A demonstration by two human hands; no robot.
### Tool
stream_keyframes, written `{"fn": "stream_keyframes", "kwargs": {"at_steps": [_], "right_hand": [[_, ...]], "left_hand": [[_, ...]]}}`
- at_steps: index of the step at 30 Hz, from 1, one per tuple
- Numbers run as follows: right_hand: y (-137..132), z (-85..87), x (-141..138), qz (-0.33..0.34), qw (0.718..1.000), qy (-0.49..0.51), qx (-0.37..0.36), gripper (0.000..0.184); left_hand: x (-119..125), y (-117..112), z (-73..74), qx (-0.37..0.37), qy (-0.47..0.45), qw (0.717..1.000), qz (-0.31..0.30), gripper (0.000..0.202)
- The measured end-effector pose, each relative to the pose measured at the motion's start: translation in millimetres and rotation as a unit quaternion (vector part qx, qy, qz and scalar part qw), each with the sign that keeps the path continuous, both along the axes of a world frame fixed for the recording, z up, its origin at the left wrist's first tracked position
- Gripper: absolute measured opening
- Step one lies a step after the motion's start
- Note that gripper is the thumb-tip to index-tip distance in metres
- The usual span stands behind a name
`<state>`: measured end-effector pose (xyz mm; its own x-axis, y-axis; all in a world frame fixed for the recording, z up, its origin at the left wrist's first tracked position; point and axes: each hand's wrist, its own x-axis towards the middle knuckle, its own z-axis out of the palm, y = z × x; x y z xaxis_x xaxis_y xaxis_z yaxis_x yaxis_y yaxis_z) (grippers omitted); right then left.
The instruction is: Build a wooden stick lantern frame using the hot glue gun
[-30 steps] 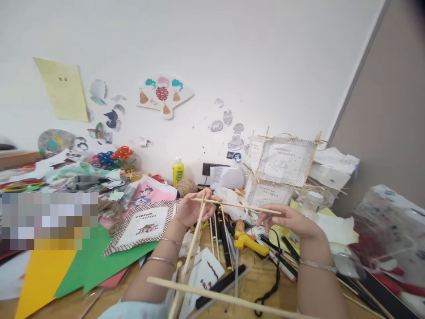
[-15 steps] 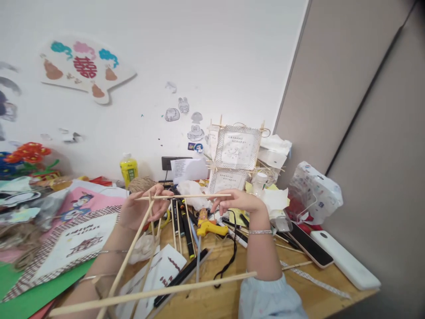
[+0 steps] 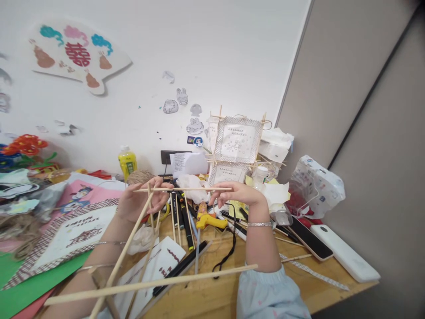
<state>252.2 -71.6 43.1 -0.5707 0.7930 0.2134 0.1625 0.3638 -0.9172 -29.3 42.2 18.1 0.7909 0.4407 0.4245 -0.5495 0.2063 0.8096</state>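
A frame of thin wooden sticks [image 3: 124, 253] is held up above the table, its sticks crossing near my left hand. At that crossing, the fingers of my left hand [image 3: 142, 199] are bent around the joint. My right hand [image 3: 237, 195] has its fingertips on the far end of the upper crosswise stick [image 3: 192, 189]; part of the grip is hidden. Another long stick [image 3: 186, 281] runs across the near side of the frame. Below my right hand, a yellow hot glue gun [image 3: 210, 221] lies on the table with a glue stick nearby.
Markers [image 3: 186, 228], paper with writing [image 3: 171, 252] and a black cord [image 3: 232, 248] lie on the wooden table. A paper lantern [image 3: 239, 139] stands behind. A phone [image 3: 310, 239] and a white power bank [image 3: 345, 252] are at right. A yellow bottle [image 3: 127, 164] stands at back left.
The view has shifted slightly, so the wall and table items sit a little higher. Both hands stay at the same spots on the stick frame.
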Motion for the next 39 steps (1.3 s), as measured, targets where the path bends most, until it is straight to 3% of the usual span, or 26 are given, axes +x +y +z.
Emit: {"fn": "stream_keyframes", "kwargs": {"at_steps": [9,15,21,39], "right_hand": [[3,-4.9,2,-0.041,0.998,0.037,-0.006,0.05],[0,-1.4,-6,-0.02,0.999,0.042,0.003,0.045],[-2,0.2,-10,-0.021,1.0,0.01,0.015,0.034],[-3,3.4,-14,-0.027,0.999,-0.038,0.016,0.035]], "left_hand": [[1,5,-5.2,-0.024,-0.019,0.999,-0.017,0.023],[1,6,-8.7,-0.034,-0.019,0.999,-0.011,0.024],[2,5,-9.0,-0.039,-0.023,0.999,-0.004,0.024],[0,6,-10.9,-0.019,-0.041,0.999,-0.02,0.022]]}}
